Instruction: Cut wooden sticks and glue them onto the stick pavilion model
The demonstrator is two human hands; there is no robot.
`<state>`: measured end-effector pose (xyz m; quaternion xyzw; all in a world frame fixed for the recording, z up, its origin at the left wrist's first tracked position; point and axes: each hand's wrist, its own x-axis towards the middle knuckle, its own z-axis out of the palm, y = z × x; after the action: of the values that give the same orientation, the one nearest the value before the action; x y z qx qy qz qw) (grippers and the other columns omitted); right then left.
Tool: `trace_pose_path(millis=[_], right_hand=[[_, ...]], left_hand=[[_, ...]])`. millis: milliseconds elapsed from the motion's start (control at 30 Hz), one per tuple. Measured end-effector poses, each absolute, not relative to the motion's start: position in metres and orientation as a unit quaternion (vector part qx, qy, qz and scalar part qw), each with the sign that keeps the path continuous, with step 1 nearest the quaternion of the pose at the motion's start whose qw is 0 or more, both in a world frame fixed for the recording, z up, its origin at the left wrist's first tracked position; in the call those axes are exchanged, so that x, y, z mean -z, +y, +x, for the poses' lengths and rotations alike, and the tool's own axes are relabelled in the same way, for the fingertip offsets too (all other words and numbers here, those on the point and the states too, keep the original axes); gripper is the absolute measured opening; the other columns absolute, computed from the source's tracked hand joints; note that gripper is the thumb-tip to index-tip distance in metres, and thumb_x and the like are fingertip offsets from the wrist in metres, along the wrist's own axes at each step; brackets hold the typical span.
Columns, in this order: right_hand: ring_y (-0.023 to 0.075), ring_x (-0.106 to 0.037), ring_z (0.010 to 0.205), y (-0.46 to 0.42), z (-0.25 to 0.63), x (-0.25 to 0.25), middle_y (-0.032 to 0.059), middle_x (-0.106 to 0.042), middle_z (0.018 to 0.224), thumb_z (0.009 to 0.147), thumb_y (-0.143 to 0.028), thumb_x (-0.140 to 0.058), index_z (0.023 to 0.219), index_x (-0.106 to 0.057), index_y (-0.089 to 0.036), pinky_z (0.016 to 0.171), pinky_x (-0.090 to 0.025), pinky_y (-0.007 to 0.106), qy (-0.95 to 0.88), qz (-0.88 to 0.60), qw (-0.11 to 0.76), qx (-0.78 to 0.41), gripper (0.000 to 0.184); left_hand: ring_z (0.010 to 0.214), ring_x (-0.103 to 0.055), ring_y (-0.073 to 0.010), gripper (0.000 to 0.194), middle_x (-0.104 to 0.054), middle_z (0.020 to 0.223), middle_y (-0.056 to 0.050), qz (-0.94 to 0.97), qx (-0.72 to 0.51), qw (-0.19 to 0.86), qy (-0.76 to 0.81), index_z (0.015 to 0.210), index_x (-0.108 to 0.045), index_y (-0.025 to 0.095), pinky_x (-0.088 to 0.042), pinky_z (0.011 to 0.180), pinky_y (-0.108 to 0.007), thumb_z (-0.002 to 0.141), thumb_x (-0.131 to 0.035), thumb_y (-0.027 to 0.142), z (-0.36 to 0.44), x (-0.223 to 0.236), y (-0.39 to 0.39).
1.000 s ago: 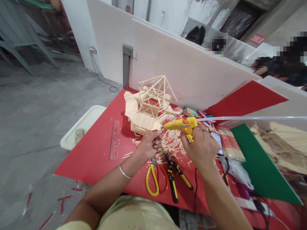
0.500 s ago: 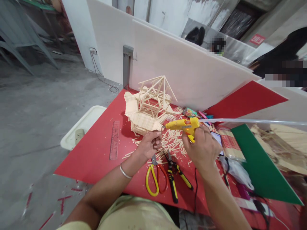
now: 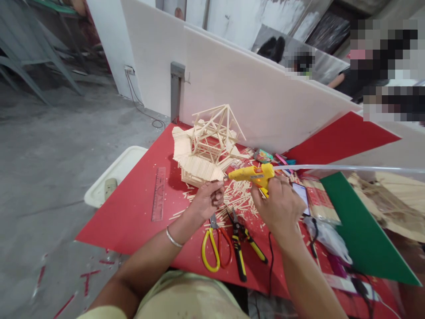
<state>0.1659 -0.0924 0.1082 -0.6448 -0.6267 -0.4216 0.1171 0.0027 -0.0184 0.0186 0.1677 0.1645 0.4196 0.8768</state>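
A yellow hot glue gun [image 3: 250,175] with a long clear glue stick out of its back is gripped in my right hand [image 3: 282,201]. Its nozzle points left, close to the fingertips of my left hand [image 3: 210,199]. That hand's thumb and finger are pinched at the front right corner of a small house model [image 3: 202,166] made of thin wooden sticks; whatever they pinch is too small to make out. The model has stick-covered roof panels and an open, peaked frame on top. Loose cut sticks [image 3: 241,197] lie scattered beneath both hands.
Scissors [image 3: 215,248] and pliers [image 3: 241,243] lie at the near side of the red board [image 3: 126,217], a clear ruler [image 3: 158,194] to the left. A phone [image 3: 300,197], packed sticks [image 3: 320,199] and a green board [image 3: 365,235] are rightward. A white partition [image 3: 259,97] stands behind.
The glue gun has shifted very slightly left, toward my left fingertips. My left hand and the model stay put. Behind the partition at the upper right, a person has moved.
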Motion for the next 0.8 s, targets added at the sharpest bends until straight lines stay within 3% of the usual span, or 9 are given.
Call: trace_pose_path(millis=[800], right_hand=[[0.0194, -0.063, 0.079, -0.0895, 0.1665, -0.1072, 0.0128, -0.068, 0.102, 0.089, -0.042, -0.056, 0.102, -0.059, -0.014, 0.062, -0.036, 0.029, -0.619, -0.653, 0.126, 0.417, 0.031]], left_hand=[[0.046, -0.037, -0.0012, 0.021, -0.052, 0.059, 0.003, 0.170, -0.418, 0.879, 0.158, 0.067, -0.061, 0.011, -0.020, 0.039, -0.015, 0.070, -0.079, 0.022, 0.0039, -0.0160, -0.0175]])
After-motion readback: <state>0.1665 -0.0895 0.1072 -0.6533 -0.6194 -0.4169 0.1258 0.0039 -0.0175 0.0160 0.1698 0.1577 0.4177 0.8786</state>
